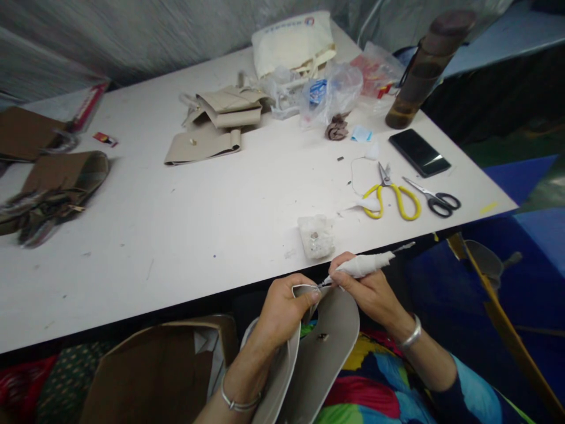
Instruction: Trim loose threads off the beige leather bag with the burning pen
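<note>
My left hand (285,309) pinches the top edge of a beige-grey bag piece (329,335), which hangs over my lap below the table edge. A small metal fitting shows on its flap. In my right hand (371,291) is a slim tool with a white wrapped handle (364,265). Its thin tip meets the bag's edge right beside my left fingertips; the exact contact is too small to make out. Close to my hands, on the table's front edge, lies a clear plastic packet (316,237) with small bits inside.
Yellow-handled snips (386,188), black-handled scissors (435,197) and a phone (419,152) lie at the right. A tall bottle (419,76) stands behind them. Beige bag pieces (203,147) are at the back, brown ones (66,171) at the left. A cardboard box (154,365) sits below the table.
</note>
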The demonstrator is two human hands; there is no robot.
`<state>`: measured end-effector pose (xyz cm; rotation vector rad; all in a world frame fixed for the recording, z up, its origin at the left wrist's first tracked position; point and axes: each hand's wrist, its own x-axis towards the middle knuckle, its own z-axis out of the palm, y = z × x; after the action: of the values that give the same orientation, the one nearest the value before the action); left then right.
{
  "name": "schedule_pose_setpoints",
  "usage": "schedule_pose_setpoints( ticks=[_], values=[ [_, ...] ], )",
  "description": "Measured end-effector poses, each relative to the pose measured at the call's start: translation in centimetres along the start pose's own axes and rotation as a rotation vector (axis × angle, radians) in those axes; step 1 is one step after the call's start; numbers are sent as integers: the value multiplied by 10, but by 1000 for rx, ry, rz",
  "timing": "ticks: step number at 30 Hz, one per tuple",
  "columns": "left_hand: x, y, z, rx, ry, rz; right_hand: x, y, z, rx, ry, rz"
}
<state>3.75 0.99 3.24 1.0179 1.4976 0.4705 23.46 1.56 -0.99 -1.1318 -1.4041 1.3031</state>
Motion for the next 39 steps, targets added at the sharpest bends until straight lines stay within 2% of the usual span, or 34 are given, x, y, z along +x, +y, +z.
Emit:
schedule_pose_setpoints(
  ticks=[7, 16, 18, 19, 23, 25, 27, 29, 34, 39],
  values=[
    [-1, -3, 4, -4, -33, -30, 14, -8, -9, -16, -138, -16],
    [-1, -5, 15, -29, -115, -62, 13, -7, -13, 62, -295, 49],
    [0, -6, 15, -51, -130, -68, 11, -4, -12, 108, -236, 46],
    [1, -6, 14, -63, -132, -74, 11, -2, -11, 125, -162, 37],
    [4, -8, 7, -115, -49, -62, 13, 2, -7, 74, 282, -66],
    [6, -9, 1, -167, 27, -35, 15, 0, -4, -14, 412, -131],
    [7, -11, -5, -239, 82, -27, 17, -2, -1, -101, 432, -179],
    [8, -13, -11, -307, 106, -43, 18, -4, 1, -162, 399, -216],
    [9, -15, -18, -423, 101, -107, 18, -1, 3, -241, 342, -295],
    [8, -14, -18, -468, 97, -130, 20, 2, 4, -270, 299, -302]
  ],
)
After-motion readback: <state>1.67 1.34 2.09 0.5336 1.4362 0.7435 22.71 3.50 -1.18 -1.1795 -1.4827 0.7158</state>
